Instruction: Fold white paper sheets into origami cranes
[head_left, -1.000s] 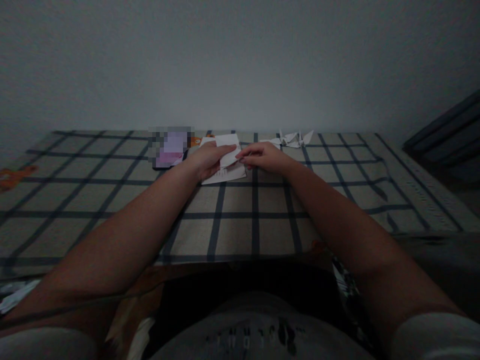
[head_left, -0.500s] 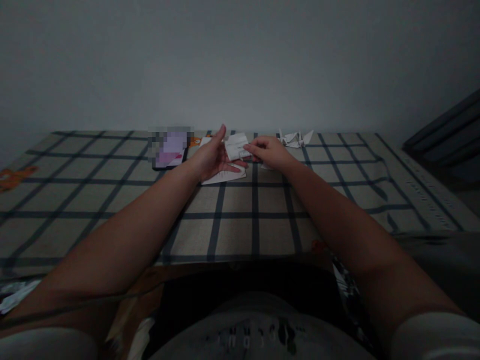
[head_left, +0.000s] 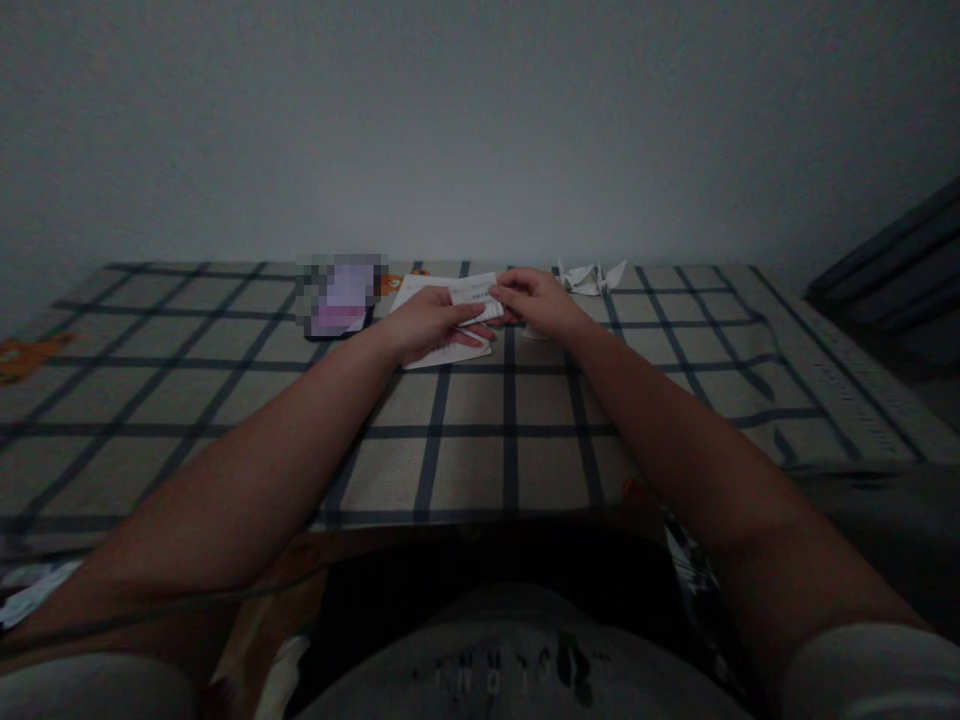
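Observation:
Between my two hands is a small piece of folded white paper [head_left: 475, 290] with printed lines on it. My left hand [head_left: 429, 325] grips its lower left part, thumb on top and fingers underneath. With bent fingers, my right hand [head_left: 536, 300] pinches the paper's right edge. Under my left hand, more white paper [head_left: 450, 352] lies on the checked tablecloth. A bit of white shows below my right hand, too small to make out. Folded paper cranes [head_left: 592, 278] sit just beyond my right hand.
A phone [head_left: 341, 300] with a lit, partly blurred screen lies left of my left hand. The checked tablecloth [head_left: 480, 470] covers the table, which meets a plain wall [head_left: 480, 130] at the back. A dark slatted object [head_left: 900, 270] stands at the right.
My left thumb has come down from its raised position onto the paper. The paper has turned in my hands and shows a different face. My right hand has barely moved.

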